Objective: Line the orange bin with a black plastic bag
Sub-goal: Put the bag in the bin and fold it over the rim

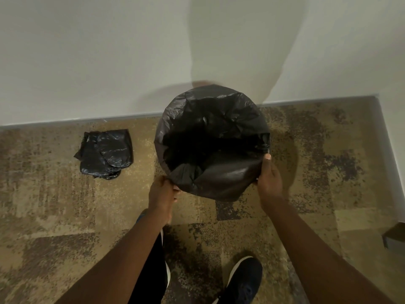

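Note:
A black plastic bag [219,119] is stretched over the mouth of a round bin standing on the carpet by the wall; the bag covers the bin completely, so none of its orange shows. The bag's inside sags dark into the bin. My left hand [163,191] pinches the bag's edge at the near left of the rim. My right hand [269,176] presses the bag against the near right side, thumb up on the rim.
A second, crumpled black bag [105,154] lies on the carpet to the left. A white wall [109,51] with a grey skirting runs behind the bin. My dark shoe [243,281] stands below it. A dark box corner [394,238] sits at far right.

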`<state>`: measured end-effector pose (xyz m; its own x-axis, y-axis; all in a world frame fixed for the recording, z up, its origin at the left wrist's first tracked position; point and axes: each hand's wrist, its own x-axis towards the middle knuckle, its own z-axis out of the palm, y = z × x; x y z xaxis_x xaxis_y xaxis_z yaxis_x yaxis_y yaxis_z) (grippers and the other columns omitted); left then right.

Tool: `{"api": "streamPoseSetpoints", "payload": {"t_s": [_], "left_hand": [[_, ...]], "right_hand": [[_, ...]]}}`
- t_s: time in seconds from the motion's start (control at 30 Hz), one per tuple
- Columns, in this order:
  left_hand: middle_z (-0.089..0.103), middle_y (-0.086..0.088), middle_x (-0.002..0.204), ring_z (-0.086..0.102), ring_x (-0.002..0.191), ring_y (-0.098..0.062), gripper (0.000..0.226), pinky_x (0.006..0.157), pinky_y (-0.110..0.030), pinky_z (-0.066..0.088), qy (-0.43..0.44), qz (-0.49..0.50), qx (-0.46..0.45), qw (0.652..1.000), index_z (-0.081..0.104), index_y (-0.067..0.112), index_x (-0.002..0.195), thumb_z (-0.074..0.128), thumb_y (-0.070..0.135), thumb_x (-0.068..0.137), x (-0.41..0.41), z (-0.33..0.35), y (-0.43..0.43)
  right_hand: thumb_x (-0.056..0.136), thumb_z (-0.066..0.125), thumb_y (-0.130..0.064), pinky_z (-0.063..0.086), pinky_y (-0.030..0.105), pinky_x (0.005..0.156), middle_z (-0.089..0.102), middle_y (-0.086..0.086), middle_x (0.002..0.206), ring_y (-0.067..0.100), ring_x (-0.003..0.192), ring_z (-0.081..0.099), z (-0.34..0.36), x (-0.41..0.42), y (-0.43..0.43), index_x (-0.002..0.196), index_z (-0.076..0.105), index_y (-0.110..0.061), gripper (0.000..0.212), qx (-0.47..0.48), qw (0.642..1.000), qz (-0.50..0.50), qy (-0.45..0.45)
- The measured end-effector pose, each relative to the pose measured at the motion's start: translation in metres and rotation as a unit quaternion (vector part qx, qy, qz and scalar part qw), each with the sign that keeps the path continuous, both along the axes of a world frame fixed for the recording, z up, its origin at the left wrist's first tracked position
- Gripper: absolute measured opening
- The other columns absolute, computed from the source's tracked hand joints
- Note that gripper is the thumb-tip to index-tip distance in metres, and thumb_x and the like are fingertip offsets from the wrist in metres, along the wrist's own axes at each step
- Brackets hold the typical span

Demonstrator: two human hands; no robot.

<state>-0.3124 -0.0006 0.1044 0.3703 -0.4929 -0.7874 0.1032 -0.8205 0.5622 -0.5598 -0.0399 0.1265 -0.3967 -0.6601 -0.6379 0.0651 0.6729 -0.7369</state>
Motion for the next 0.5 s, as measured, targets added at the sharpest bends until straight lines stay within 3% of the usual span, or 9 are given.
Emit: {"api": "streamPoseSetpoints", "payload": {"t_s": [0.1,0.17,0.23,0.3,0.33,0.43,0.5], "left_hand": [[0.069,-0.013,0.107,0.066,0.093,-0.028,0.021,0.078,-0.042,0.055,-0.088,0.049,-0.006,0.995,0.058,0.018,0.113,0.041,0.017,0.103,0.010,0.006,-0.014],[0.065,-0.013,0.114,0.065,0.103,-0.033,0.019,0.085,-0.048,0.054,-0.134,0.118,-0.033,0.983,0.055,0.021,0.113,0.043,0.027,0.100,0.016,0.015,-0.024],[0.064,-0.007,0.113,0.065,0.104,-0.028,0.023,0.086,-0.049,0.055,-0.109,0.103,-0.087,0.985,0.054,0.025,0.113,0.047,0.042,0.099,0.015,0.023,-0.033],[0.064,0.006,0.110,0.064,0.102,-0.015,0.031,0.078,-0.036,0.055,-0.060,0.029,-0.114,0.991,0.053,0.029,0.118,0.055,0.052,0.097,0.007,0.029,-0.040],[0.063,0.009,0.110,0.064,0.102,-0.012,0.036,0.077,-0.030,0.053,-0.049,-0.001,-0.109,0.993,0.053,0.028,0.122,0.060,0.052,0.096,0.003,0.029,-0.042],[0.065,0.003,0.119,0.064,0.108,-0.018,0.048,0.086,-0.032,0.054,-0.030,-0.005,-0.075,0.997,0.056,0.018,0.136,0.066,0.042,0.096,0.001,0.025,-0.045],[0.066,0.005,0.114,0.064,0.105,-0.016,0.041,0.086,-0.033,0.054,-0.033,0.008,-0.076,0.997,0.057,0.020,0.129,0.066,0.041,0.096,0.003,0.022,-0.044]], "right_hand": [[0.102,0.037,-0.064,0.050,0.027,0.087,0.061,-0.025,0.108,0.001,0.102,0.059,0.002,0.002,0.001,0.112,0.062,-0.046,0.032,-0.007,1.000,-0.008,-0.002],[0.099,0.040,-0.070,0.050,0.027,0.088,0.062,-0.025,0.113,-0.001,0.108,0.058,0.002,0.006,0.002,0.123,0.064,-0.040,0.046,-0.029,0.999,-0.023,0.020],[0.098,0.043,-0.070,0.048,0.023,0.082,0.063,-0.024,0.113,-0.004,0.108,0.058,0.000,0.012,0.002,0.124,0.063,-0.039,0.045,-0.043,0.998,-0.029,0.047],[0.099,0.046,-0.065,0.045,0.023,0.077,0.062,-0.025,0.105,-0.006,0.100,0.057,-0.003,0.019,-0.001,0.105,0.061,-0.046,0.025,-0.031,0.997,-0.025,0.065],[0.099,0.048,-0.063,0.045,0.024,0.078,0.061,-0.025,0.103,-0.005,0.098,0.057,-0.006,0.022,-0.003,0.101,0.059,-0.046,0.021,-0.021,0.997,-0.027,0.065],[0.101,0.051,-0.059,0.049,0.034,0.094,0.064,-0.015,0.113,0.007,0.105,0.060,-0.014,0.021,-0.005,0.123,0.061,-0.038,0.032,-0.001,0.999,-0.038,0.036],[0.100,0.052,-0.059,0.050,0.038,0.097,0.065,-0.015,0.110,0.007,0.103,0.061,-0.014,0.018,-0.005,0.115,0.064,-0.040,0.026,-0.001,0.998,-0.040,0.042]]}}
